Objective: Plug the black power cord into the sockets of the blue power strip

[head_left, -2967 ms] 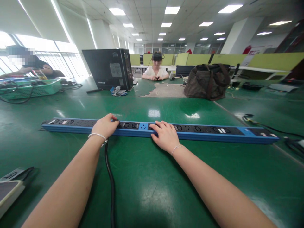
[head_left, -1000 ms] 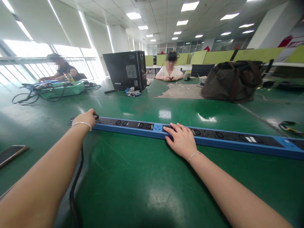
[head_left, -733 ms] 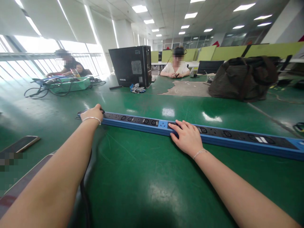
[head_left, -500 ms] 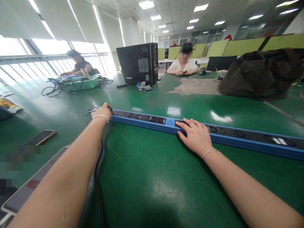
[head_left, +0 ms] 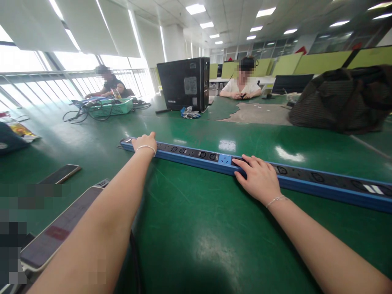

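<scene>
A long blue power strip (head_left: 196,162) with black sockets and one blue socket lies across the green table. Over its left part is my left hand (head_left: 145,143), its fingers bent and closed; what they hold is hidden behind the hand. My right hand (head_left: 259,177) grips the strip just right of the blue socket, thumb at the near side and fingers over the top. A black cable (head_left: 134,261) shows beside my left forearm, its upper stretch hidden.
A phone (head_left: 61,174) and a larger white-edged device (head_left: 61,232) lie at the left. Farther back are a green basket (head_left: 113,107) with cables, a black computer case (head_left: 183,83), gloves (head_left: 190,112) and a dark bag (head_left: 339,100). Two people sit beyond.
The view has shifted, so the scene sits slightly farther right. My left hand has turned and moved a little right; the black piece at its fingertips and most of the cable are now hidden.
</scene>
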A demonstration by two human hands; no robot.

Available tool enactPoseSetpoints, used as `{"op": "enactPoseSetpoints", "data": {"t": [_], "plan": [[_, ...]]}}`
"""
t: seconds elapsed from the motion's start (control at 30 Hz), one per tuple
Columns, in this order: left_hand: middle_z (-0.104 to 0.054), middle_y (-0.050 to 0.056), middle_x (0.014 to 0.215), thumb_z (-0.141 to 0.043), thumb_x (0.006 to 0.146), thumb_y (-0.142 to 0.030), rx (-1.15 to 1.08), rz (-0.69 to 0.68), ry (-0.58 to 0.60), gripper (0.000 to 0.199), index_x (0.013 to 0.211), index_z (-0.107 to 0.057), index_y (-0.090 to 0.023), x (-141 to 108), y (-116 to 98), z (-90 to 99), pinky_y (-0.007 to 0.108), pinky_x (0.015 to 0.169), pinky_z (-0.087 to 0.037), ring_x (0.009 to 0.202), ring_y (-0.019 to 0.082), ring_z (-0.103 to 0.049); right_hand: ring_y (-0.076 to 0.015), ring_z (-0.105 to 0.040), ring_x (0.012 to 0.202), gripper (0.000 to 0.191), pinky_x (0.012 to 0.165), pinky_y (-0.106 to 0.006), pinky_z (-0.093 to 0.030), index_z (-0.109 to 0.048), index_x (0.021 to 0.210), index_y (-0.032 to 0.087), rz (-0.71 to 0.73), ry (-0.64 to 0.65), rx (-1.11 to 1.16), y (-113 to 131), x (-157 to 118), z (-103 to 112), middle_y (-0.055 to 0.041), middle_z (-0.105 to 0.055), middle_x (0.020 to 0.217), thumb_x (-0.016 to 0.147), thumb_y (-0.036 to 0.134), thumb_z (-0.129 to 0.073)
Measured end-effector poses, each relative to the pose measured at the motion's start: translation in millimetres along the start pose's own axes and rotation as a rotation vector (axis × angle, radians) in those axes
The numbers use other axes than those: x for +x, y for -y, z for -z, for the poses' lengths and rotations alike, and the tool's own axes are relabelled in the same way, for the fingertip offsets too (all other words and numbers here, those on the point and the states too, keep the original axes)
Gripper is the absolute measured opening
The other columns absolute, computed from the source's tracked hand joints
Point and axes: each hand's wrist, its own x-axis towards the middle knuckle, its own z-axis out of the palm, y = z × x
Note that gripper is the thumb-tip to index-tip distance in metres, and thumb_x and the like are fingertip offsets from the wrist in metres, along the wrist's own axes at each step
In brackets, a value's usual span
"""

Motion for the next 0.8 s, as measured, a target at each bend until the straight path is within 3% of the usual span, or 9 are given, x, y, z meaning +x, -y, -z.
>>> {"op": "enactPoseSetpoints", "data": {"t": [0.27, 0.5, 0.8], "plan": [[-0.064, 0.015, 0.112, -0.031, 0.084, -0.032, -0.132, 0.045, 0.084, 0.037, 0.117, -0.046, -0.023, 3, 20, -7.7, 0.039, 0.08, -0.045, 0.1, 0.026, -0.062, -0.028, -0.048, 0.115, 0.039, 0.09, -0.044, -0.038, -0.057, 0.122, 0.033, 0.005, -0.01, -0.007, -1, 0, -1, -0.005, -0.057, 0.127, 0.085, 0.039, -0.047], [-0.064, 0.017, 0.112, -0.033, 0.082, -0.033, -0.136, -0.001, 0.132, 0.039, 0.118, -0.046, -0.021, 14, 24, -10.6, 0.04, 0.083, -0.044, 0.102, 0.029, -0.06, -0.0278, -0.047, 0.115, 0.039, 0.09, -0.044, -0.037, -0.057, 0.122, 0.033, 0.0, -0.006, 0.018, -1, 0, -1, -0.0048, -0.057, 0.127, 0.084, 0.039, -0.048], [-0.064, 0.016, 0.111, -0.028, 0.085, -0.037, -0.081, -0.024, 0.12, 0.04, 0.118, -0.045, -0.022, 11, 28, -13.8, 0.041, 0.084, -0.043, 0.101, 0.029, -0.06, -0.0281, -0.046, 0.116, 0.04, 0.092, -0.043, -0.035, -0.056, 0.123, 0.032, 0.01, 0.0, 0.015, -1, -1, 0, -0.005, -0.055, 0.129, 0.085, 0.039, -0.047]]}}
